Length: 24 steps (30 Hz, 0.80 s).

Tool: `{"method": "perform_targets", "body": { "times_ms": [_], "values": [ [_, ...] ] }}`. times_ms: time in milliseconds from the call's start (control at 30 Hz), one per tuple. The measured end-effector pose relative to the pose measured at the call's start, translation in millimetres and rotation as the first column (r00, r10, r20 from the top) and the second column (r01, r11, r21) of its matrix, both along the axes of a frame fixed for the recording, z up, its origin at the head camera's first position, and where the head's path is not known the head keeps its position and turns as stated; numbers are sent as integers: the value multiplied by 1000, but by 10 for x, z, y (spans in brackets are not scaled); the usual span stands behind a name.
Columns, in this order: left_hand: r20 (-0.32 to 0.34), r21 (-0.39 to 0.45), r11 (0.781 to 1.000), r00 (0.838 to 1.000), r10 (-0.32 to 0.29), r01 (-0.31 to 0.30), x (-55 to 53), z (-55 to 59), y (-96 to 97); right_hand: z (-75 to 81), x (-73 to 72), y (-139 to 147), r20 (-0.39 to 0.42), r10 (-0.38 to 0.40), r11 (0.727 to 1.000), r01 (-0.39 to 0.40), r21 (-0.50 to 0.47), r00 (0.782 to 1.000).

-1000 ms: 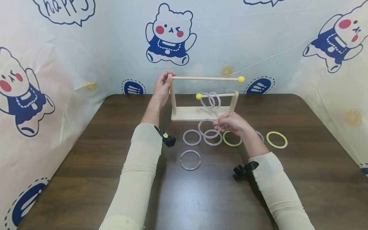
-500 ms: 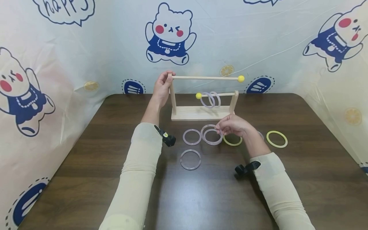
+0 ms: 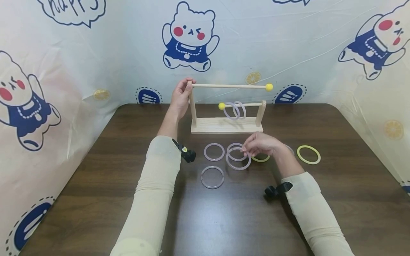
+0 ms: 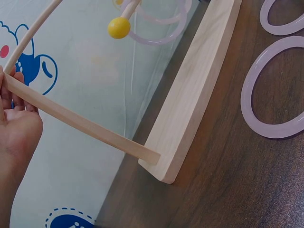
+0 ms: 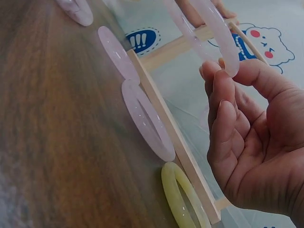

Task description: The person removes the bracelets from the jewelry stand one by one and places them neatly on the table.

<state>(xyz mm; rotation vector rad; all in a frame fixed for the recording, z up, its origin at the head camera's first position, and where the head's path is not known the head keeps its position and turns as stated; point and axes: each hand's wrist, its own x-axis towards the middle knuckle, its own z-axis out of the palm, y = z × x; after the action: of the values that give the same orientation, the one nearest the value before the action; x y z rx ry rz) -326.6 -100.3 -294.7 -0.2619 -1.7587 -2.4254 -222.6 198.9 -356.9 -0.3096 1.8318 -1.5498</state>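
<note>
My left hand [image 3: 180,96] grips the top of the left post of a wooden stand [image 3: 227,125]. The stand's bare upper rod [image 3: 229,86] ends in a yellow ball, and two lavender rings [image 3: 245,112] hang on its shorter lower rod. In front of the base, my right hand [image 3: 262,144] pinches a lavender ring [image 5: 224,35] between thumb and fingertips. The right wrist view shows this ring raised off the table. In the head view it overlaps another lavender ring [image 3: 236,144] lying flat. A yellow-green ring [image 5: 173,190] lies partly hidden under my right hand.
On the brown table [image 3: 205,220], a lavender ring [image 3: 205,153] and a greyish ring [image 3: 202,178] lie to the left. A yellow-green ring [image 3: 299,157] lies at the right, near a ring [image 3: 291,149] mostly hidden by my right wrist. Printed cloth [image 3: 134,53] hangs behind.
My right hand has brought the pinched ring down toward me and slightly right, from behind the flat lavender ring to over its near side. My left hand stays on the post.
</note>
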Motion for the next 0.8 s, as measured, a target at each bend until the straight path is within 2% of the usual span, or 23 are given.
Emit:
{"method": "perform_targets", "body": {
  "times_ms": [433,800],
  "values": [
    [5,-15,1000,1000,1,-1,8,8,5,-59,65,-18,2,121,988,-121,95,993],
    [-5,-10,1000,1000,3,-3,23,9,1,-81,97,-47,3,168,973,-166,159,986]
  ]
}}
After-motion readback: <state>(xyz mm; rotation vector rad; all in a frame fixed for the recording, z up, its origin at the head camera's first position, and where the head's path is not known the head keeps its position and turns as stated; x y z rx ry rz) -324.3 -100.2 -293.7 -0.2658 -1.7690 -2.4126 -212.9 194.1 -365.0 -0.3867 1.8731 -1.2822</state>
